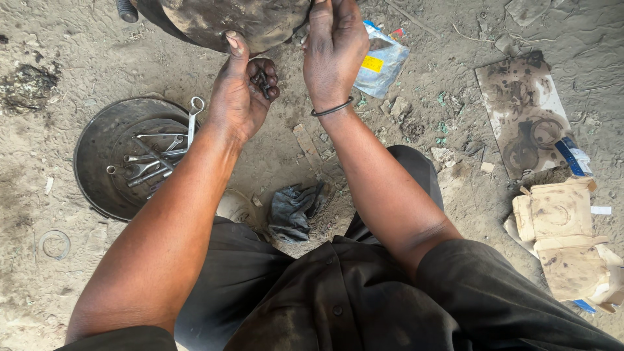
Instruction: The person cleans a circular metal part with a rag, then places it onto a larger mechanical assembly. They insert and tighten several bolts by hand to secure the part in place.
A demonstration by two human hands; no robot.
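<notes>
Left hand (244, 91): palm up, fingers curled around a few small dark metal bolts (262, 82), thumb raised against the large grimy rounded metal part (234, 23) at the top edge. Right hand (333, 55): back to camera, fingers reaching onto the same part (grip hidden; cannot tell what it holds); black bangle (332, 109) at wrist. Surface: dusty grey earth floor. Round dark metal pan (91, 162) of steel spanners (156, 156) beside left forearm. Dark grey rag (294, 209) between knees. Oil-stained cardboard sheet (523, 110) well right.
</notes>
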